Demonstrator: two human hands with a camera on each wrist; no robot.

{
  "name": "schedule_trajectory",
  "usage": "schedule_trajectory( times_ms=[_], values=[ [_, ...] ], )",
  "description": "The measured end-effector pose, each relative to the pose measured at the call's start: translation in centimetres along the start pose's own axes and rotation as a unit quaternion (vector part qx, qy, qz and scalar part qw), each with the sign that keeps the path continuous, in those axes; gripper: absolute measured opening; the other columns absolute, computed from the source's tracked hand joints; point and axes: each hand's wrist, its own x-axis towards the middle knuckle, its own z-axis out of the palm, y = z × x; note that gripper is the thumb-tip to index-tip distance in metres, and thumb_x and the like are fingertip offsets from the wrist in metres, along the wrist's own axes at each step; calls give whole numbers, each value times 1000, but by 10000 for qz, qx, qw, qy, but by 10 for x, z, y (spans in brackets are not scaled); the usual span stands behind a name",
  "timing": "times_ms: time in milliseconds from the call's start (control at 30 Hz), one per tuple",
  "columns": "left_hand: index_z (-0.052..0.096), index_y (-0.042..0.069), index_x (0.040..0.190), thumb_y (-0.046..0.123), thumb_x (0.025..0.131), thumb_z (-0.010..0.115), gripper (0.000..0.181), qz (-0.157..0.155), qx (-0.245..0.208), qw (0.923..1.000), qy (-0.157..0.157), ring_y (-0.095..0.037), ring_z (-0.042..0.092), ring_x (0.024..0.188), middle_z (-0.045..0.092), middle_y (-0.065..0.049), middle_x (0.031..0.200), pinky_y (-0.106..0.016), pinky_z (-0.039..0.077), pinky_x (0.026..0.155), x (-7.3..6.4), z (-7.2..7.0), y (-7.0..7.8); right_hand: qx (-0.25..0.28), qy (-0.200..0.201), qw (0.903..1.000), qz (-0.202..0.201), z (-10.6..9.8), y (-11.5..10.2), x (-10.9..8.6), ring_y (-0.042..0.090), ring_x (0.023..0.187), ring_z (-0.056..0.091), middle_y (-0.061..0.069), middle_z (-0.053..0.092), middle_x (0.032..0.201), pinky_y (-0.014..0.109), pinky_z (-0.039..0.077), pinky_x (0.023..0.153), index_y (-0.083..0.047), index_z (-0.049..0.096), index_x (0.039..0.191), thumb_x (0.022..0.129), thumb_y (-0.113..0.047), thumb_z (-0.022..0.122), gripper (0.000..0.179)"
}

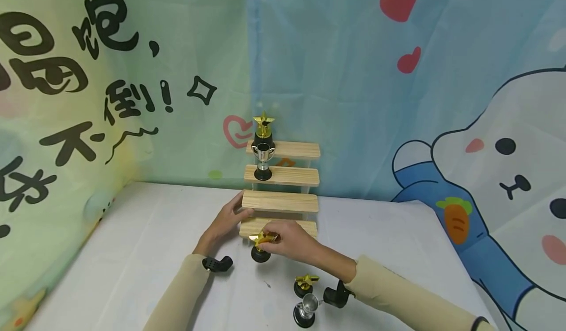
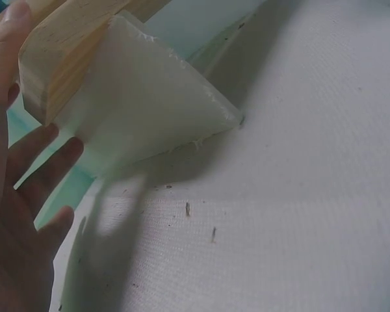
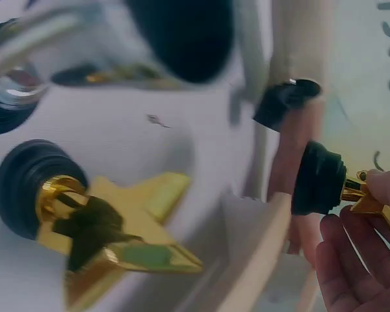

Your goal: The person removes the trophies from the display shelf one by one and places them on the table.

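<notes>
My right hand [image 1: 292,241] pinches a gold star trophy [image 1: 260,255] by its star, the black base hanging down in front of the lowest shelf. In the right wrist view, thumb and fingers close on the gold part of this trophy [image 3: 318,182]. With fingers spread and loosely straight, my left hand [image 1: 230,216] rests at the left end of a tiered wooden shelf rack [image 1: 280,202]. The left wrist view shows its fingertips [image 2: 68,149] by a wooden board [image 2: 58,65] and the rack's translucent side panel [image 2: 149,97].
Another gold star trophy [image 1: 264,133] stands on the top shelf, with a silver cup trophy [image 1: 263,155] one tier below. Near my right forearm, a second silver cup [image 1: 306,310] and another star trophy [image 1: 304,285] stand on the white table [image 1: 146,233]. A printed curtain [image 1: 336,75] hangs behind.
</notes>
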Motion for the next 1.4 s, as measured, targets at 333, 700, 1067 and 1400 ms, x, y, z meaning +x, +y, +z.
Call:
schedule_trajectory(
  times_ms=[333, 700, 1067, 1400],
  values=[
    [24, 19, 155, 42, 91, 66, 80, -1, -27, 10000, 20, -33, 39, 142, 40, -10, 154, -53, 29, 118, 1, 0, -1, -280, -634, 9969, 364, 23, 6, 0, 5, 72, 56, -1, 69, 82, 14, 47, 64, -10, 70, 90, 86, -18, 72, 10],
    [25, 19, 155, 40, 91, 66, 79, 87, -80, 9999, -22, -34, 38, 142, 41, -10, 153, -55, 30, 118, 0, 1, -1, -512, -1161, 9892, 736, 39, 11, -4, -3, 67, 50, -8, 66, 78, 13, 44, 59, -14, 69, 88, 85, -21, 75, 10],
    [25, 21, 155, 43, 90, 67, 81, -14, -95, 10000, 23, -33, 37, 143, 39, -10, 155, -52, 29, 119, -1, 2, 1, -903, -1221, 9858, 720, 47, 10, -4, -3, 62, 47, -7, 65, 74, 12, 41, 56, -12, 69, 87, 83, -21, 76, 12],
    [26, 16, 155, 44, 89, 67, 82, -56, -88, 9999, 82, -33, 37, 143, 38, -9, 155, -52, 28, 119, -1, 2, 1, -751, -1345, 9836, 943, 51, 9, -7, -1, 61, 44, -11, 58, 70, 13, 39, 54, -14, 68, 86, 82, -21, 78, 13]
  ],
)
